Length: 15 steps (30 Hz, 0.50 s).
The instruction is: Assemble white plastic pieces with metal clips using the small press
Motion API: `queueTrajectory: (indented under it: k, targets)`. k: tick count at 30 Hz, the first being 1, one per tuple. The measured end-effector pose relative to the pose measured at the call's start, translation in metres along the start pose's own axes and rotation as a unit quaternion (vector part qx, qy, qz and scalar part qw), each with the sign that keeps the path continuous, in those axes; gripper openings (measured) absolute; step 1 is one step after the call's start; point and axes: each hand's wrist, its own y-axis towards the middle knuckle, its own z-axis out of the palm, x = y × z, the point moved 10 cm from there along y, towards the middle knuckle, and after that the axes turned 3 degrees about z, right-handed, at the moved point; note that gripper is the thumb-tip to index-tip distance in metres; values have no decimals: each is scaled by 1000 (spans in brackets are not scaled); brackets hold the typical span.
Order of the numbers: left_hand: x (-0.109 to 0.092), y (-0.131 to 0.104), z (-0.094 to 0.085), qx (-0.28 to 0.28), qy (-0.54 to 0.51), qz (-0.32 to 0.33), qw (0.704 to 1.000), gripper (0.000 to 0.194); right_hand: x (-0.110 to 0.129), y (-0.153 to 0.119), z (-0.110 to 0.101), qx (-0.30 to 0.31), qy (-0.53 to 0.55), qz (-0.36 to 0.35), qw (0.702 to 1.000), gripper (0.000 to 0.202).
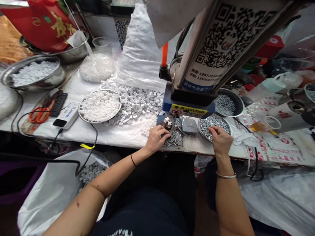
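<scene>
My left hand (157, 137) is closed in a pinch over a small heap of metal pieces (173, 139) at the foot of the press (191, 95). What its fingertips hold is too small to make out. Several small white parts (168, 121) sit just behind those fingers. My right hand (220, 139) has thumb and fingers pressed together at the front rim of a round dish of shiny metal pins (209, 123). Anything in that pinch is hidden. Between the hands lies a grey metal block (189, 126), under the press head.
Left of the press spread many white square pieces (139, 102), beside a dish of white pellets (100, 106). Orange-handled scissors (40, 114) and a white power bank (67, 116) lie further left. A bowl of metal parts (225, 104) and a squeeze bottle (267, 88) stand right.
</scene>
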Motion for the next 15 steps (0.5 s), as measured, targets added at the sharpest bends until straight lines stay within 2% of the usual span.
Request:
queueTrajectory:
  k: [4,7,9,12,15]
  targets:
    - [-3,4,-5,18,-43,26,999,10,-17,10,-4,-6,-116,47,992,30]
    - [-1,3,-13,14,-84,-2,996,9,-5,10,-11,-4,-76,55,996,33]
    - [8,-1,-14,17,-154,-63,986,11,22,-1,-7,35,27,41,998,32]
    - [16,-10,-9,49,-253,-137,956,17,88,-38,22,180,157,-21,971,29]
    - [10,-14,-11,72,-253,-123,957,18,147,-79,45,273,191,-105,937,23]
